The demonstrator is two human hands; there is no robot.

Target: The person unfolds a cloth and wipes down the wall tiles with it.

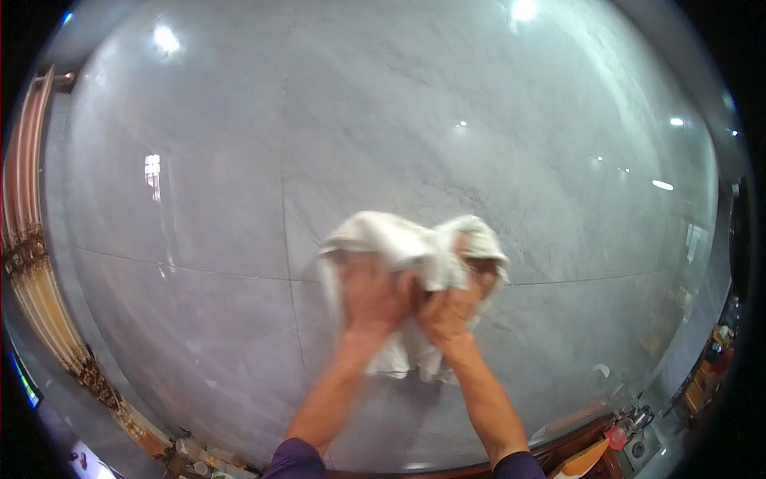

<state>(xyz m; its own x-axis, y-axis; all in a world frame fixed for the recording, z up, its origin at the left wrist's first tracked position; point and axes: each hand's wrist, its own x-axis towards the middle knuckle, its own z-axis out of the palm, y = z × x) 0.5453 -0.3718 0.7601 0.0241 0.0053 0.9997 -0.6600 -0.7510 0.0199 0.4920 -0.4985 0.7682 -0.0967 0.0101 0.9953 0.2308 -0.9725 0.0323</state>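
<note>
From my end, through the head view, I have the white cloth [391, 234] in front of me at the middle of the grey tiled wall [199, 319], bunched across both hands over a horizontal tile joint. It looks like a light, limp fabric. I'd expect it to fold at the slightest push, take no harm from squeezing and have no stiffness of its own, so its shape depends on where it is gripped. Whether it is damp, and so heavier, I can't tell.

The left hand [369, 297] is blurred. Its fingers run up under a fold, apparently curled into the fabric, but I can't judge how tightly. The right hand [449, 310] is a little clearer: its fingers are partly covered, bent into the gathered cloth with little visible gap. The two hands are close together, thumbs toward the middle, and loose ends of cloth hang below and between them.

For a secure hold, I'd choose the thick gathered part near the middle rather than a thin hanging edge, which would probably just flop. Spread palms behind several layers should keep it flatter than pinched fingertips. The tiles look glossy, with bright lamp reflections [166, 40], so I'd expect the cloth to slide easily over them and the bare skin to drag more. The striped curtain [52, 303] at the far left is well apart from the cloth.
</note>
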